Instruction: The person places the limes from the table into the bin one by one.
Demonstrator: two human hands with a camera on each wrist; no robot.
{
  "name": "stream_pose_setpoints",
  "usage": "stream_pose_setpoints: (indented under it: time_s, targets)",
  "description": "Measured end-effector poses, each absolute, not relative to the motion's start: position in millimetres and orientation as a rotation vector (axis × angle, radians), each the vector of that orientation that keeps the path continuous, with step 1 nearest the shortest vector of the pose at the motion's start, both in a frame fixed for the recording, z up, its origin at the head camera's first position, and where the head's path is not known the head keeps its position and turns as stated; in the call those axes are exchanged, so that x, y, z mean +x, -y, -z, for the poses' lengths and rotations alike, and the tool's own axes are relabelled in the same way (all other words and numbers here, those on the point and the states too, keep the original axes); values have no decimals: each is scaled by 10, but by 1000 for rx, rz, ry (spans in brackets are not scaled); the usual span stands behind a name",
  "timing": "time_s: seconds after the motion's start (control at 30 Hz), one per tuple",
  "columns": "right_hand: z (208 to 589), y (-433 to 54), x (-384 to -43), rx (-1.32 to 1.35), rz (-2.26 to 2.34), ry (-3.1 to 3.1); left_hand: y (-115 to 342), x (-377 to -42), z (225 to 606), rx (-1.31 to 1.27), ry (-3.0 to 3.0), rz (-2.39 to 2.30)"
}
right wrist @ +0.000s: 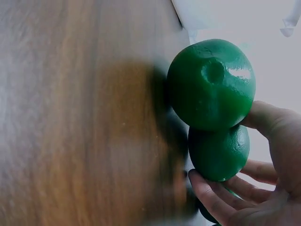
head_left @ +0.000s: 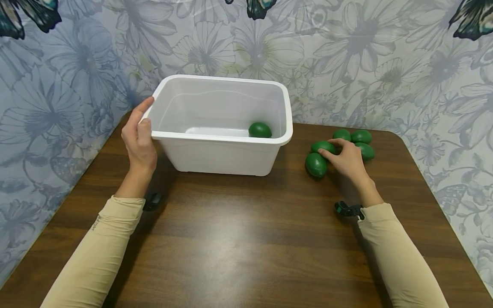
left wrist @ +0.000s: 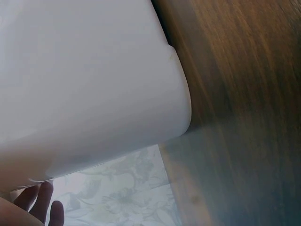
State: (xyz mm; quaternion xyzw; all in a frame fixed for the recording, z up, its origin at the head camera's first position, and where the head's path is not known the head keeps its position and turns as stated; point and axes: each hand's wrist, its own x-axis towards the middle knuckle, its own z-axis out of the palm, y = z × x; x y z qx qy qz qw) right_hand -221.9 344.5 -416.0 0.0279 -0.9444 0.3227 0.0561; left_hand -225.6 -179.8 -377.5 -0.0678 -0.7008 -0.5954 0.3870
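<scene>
The white plastic bin [head_left: 219,156] stands on the table, with one smooth green oval fruit [head_left: 259,130] inside near its right end. My left hand [head_left: 139,141] holds the bin's left end, thumb and index finger at the rim. Some of its fingers [left wrist: 44,197] show beyond the bin's edge in the left wrist view. To the right, my right hand [head_left: 346,160] pinches a green fruit [right wrist: 218,153] between thumb and fingers. Another green fruit [right wrist: 211,84], with a dimple at its end, touches it in front.
More green fruits [head_left: 361,136] lie clustered behind the right hand on the brown wooden table [head_left: 246,239]. Flower-patterned wallpaper [head_left: 262,47] rises right behind the bin and along the table's sides. Dark straps with cameras [head_left: 348,209] sit at the wrists.
</scene>
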Motion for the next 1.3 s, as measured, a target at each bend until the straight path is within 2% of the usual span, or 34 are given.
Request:
stream_pose_setpoints:
  time_s: [0.67, 1.3]
  targets:
    - [3942, -3231, -2182, 56, -1002, 2619, 1803, -2276, 3794, -174, 1758, 1517]
    - [3352, -2646, -2017, 268, -1150, 2329, 1810, -2276, 3796, -184, 1752, 1510]
